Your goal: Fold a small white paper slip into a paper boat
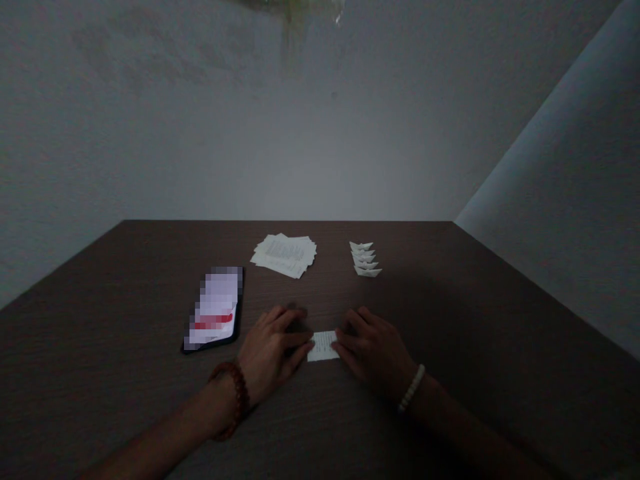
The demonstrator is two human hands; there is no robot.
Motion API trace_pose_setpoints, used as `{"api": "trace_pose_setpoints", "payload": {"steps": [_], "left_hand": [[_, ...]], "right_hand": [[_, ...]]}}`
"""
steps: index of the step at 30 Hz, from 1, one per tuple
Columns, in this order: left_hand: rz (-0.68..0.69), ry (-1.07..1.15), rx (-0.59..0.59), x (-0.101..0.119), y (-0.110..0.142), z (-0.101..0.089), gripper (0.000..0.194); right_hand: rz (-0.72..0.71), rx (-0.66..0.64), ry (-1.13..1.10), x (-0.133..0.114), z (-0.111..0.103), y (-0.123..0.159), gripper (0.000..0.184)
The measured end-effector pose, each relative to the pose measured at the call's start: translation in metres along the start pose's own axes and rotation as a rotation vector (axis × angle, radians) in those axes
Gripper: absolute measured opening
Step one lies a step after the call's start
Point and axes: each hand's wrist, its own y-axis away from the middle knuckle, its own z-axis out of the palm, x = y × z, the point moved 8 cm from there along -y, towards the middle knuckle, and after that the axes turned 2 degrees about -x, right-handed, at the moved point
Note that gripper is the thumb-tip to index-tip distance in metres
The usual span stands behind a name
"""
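Note:
A small white slip of printed paper (323, 346) lies flat on the dark wooden table (320, 233), between my two hands. My left hand (273, 350) has its fingertips on the slip's left end, and a red-brown bead bracelet (235, 393) circles that wrist. My right hand (370, 350) presses the slip's right end, with a pale bead bracelet (411, 389) on its wrist. Both sets of fingers cover the slip's ends. Farther ahead lie a loose pile of printed paper slips (285, 256) and a row of several small folded paper boats (365, 259).
A black smartphone (214, 308) lies on the table to the left of my left hand, its screen blurred out. The table's far edge meets a plain grey wall, and a second wall rises at the right.

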Motion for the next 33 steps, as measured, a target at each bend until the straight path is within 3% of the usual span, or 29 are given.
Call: {"api": "trace_pose_setpoints", "payload": {"steps": [13, 19, 25, 33], "left_hand": [[-0.028, -0.021, -0.045, -0.004, 0.006, -0.002, 0.027], [0.005, -0.049, -0.006, -0.001, 0.006, -0.006, 0.024], [0.077, -0.13, -0.066, 0.005, 0.008, -0.003, 0.026], [0.086, -0.121, -0.068, 0.008, 0.005, -0.005, 0.026]], "right_hand": [[0.035, 0.007, -0.06, 0.001, -0.003, 0.002, 0.014], [-0.068, -0.079, -0.044, -0.009, 0.003, -0.002, 0.029], [-0.128, -0.135, -0.012, -0.016, 0.009, -0.006, 0.049], [-0.068, -0.112, 0.042, -0.006, 0.006, 0.001, 0.039]]}}
